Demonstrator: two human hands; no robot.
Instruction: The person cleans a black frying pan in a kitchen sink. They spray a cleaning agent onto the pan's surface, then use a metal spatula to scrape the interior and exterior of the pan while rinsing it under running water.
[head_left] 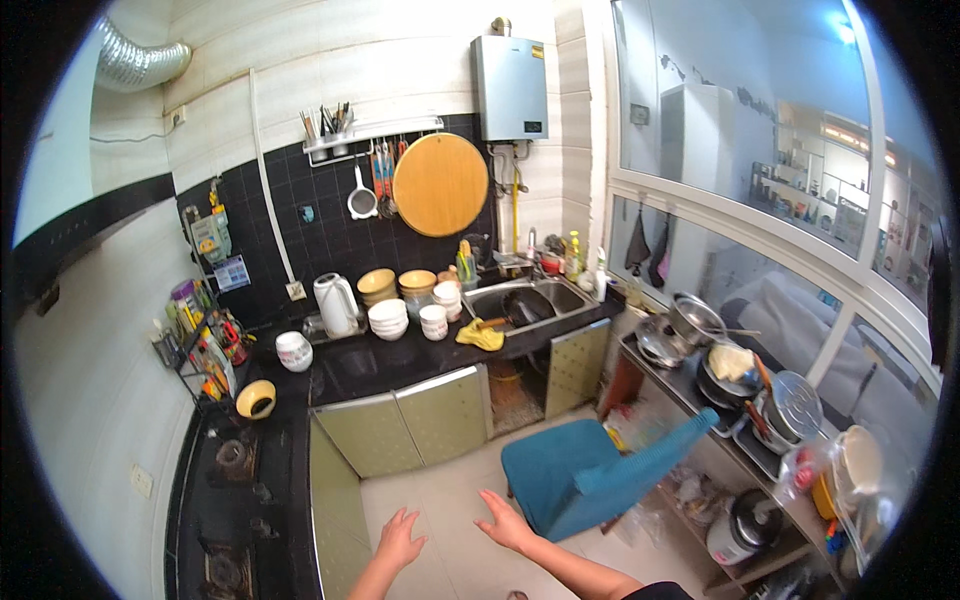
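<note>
Both of my hands reach out low over the tiled floor, holding nothing. My left hand (401, 541) has its fingers apart, in front of the green cabinet doors (440, 415). To its right, my right hand (506, 522) is also open with the thumb spread, near a blue chair (570, 470) but apart from it. Farther off on the black counter stand stacked white bowls (388, 319), yellow bowls (377, 284) and a white kettle (338, 304). A dark wok (526, 306) lies in the sink (575, 297), beside a yellow cloth (481, 334).
A gas stove (230, 456) and a yellow bowl (256, 400) are at the left, by a spice rack (205, 350). Pots (697, 318) crowd the right-hand shelf unit, with a rice cooker (745, 525) below. A round cutting board (440, 185) hangs on the back wall.
</note>
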